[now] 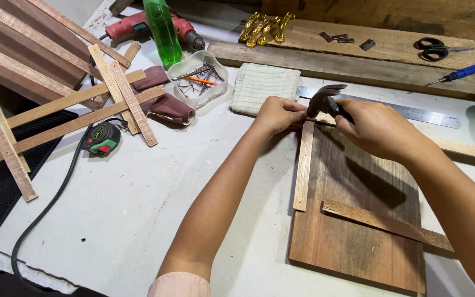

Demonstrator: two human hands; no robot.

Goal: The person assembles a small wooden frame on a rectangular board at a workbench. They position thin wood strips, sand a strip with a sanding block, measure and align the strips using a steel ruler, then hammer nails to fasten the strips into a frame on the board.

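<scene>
At the far left corner of a dark wooden board [358, 220] on a white worktable [138, 220]: left hand [279, 114] pinching something too small to make out at the top end of a pale wooden strip [304, 165], fingertips drawn narrow and pressed together there; right hand [377, 129] closed around the neck of a claw hammer [325, 99], the dark metal head poised just above and just right of the left fingertips. Strip lying along the board's left edge, long axis running from the near side toward the far side, its far end directly under the pinch; a second thin strip [386, 223] slanting across the board's lower half, well apart from both hands. Left hand the nearer of the two to the strip's end and touching it, hammer head close beside but, as far as can be told, not touching. Beyond the board, a steel ruler [402, 113] stretching away to the right and a folded striped cloth [265, 85] just to the far left; further left of the board, a clear plastic tub of nails [198, 77], a green spray bottle [163, 30], a red power drill [138, 26], a tape measure [101, 138] and a loose stack of wooden slats [56, 115]. Far right of the board, black-handled scissors [435, 49] and a blue-handled screwdriver [457, 74] on a long plank [358, 63].
</scene>
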